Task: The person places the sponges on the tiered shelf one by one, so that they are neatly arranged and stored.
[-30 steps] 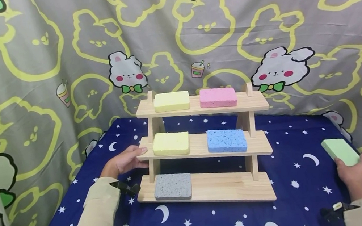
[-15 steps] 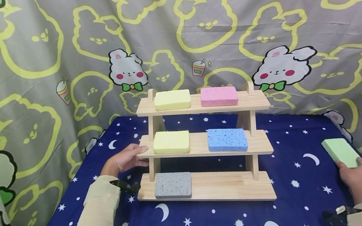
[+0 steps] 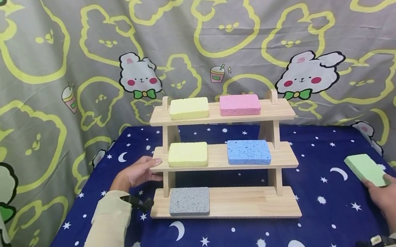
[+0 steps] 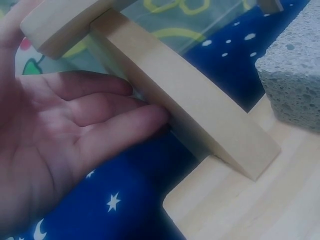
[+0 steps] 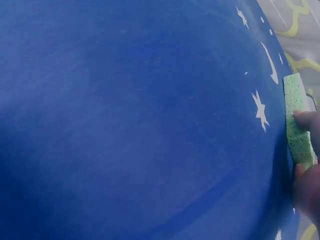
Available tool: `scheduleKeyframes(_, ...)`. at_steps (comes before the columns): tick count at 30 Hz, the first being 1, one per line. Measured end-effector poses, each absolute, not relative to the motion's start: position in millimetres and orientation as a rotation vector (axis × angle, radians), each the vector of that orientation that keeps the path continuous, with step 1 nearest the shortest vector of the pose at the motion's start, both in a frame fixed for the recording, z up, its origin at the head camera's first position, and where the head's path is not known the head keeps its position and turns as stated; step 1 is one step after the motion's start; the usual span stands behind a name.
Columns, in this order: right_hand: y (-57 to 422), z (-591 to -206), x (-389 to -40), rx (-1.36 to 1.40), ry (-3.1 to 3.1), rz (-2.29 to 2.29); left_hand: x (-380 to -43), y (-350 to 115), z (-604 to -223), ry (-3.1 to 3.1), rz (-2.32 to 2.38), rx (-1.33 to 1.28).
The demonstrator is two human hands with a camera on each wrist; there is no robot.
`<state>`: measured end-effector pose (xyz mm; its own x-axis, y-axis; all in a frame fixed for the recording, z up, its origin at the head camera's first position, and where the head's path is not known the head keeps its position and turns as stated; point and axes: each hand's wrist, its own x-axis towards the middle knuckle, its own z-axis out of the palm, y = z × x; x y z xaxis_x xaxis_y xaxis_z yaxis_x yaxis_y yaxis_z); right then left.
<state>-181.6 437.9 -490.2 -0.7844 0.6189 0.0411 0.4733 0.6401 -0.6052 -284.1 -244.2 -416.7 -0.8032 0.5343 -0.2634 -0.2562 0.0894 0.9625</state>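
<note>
A three-tier wooden display shelf stands in the middle of the head view. My left hand grips the left end of its middle tier, thumb on top and fingers beneath. In the left wrist view those fingers lie alongside the shelf's upright. Off to the right, my right hand holds a light green sponge by its near end, thumb on one side and fingers on the other. The right wrist view catches this green sponge edge-on, tilted, with fingertips on it.
Yellow and pink sponges lie on the top tier. Another yellow sponge and a blue sponge share the middle one. A grey sponge rests at the bottom left. Behind the starry blue tablecloth hangs a patterned curtain.
My right hand has shifted slightly left and toward me with the green sponge, which has turned a little. The left hand keeps its grip on the shelf.
</note>
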Motion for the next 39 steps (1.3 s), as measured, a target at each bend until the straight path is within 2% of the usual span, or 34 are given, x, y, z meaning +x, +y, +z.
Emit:
scheduleKeyframes(24,409,-494,-150,-0.617,-2.671,0.785,-284,-244,-417,1.802,1.772,0.284)
scheduleKeyframes(39,385,-491,-132,-0.556,-2.702,0.803,-285,-244,-418,1.809,1.77,0.287)
